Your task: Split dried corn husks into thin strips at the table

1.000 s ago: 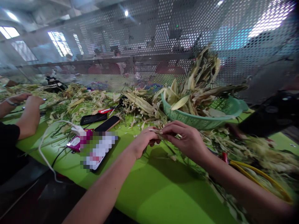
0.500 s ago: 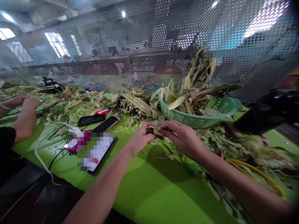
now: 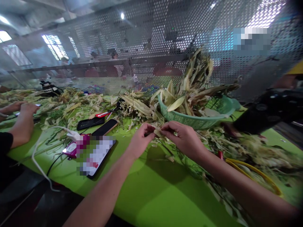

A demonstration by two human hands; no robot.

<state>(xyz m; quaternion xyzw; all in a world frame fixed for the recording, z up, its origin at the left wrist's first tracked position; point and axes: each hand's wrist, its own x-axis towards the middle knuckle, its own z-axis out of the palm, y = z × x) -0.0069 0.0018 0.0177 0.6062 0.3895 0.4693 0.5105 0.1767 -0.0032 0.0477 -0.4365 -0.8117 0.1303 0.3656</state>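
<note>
Green basket: the landmark, a green basket [image 3: 189, 122], was set on a bright green table [image 3: 151, 201]; long dry corn husks [image 3: 176, 104] were piled in it, chiefly at its left side, some raised well above the rim.
Husk strip: a small pale husk strip [image 3: 157, 131] was held above the table, in front of the basket's left end, between two bare hands.
Left hand: by the left hand [image 3: 141, 139], the strip's left part was gripped between curled fingers and thumb.
Right hand: by the right hand [image 3: 186, 135], just in front of the basket, the strip's other end was pinched between thumb and fingertips.
Phones: left of the basket and nearer the viewer, a lit phone [image 3: 100, 164] was laid face up, its screen blurred; just beyond it, a dark phone [image 3: 104, 127] was placed.
Loose plant matter: dry leaves [image 3: 94, 104] were strewn far to the basket's left.
Yellow band: a curved yellow band [image 3: 267, 178] was seen right of the basket, nearer the viewer.
Co-worker: far left of the basket, a co-worker's hands [image 3: 27, 108] were held close together; their grip could not be made out.
Backdrop: behind the basket, a perforated screen [image 3: 142, 37] was stretched.
</note>
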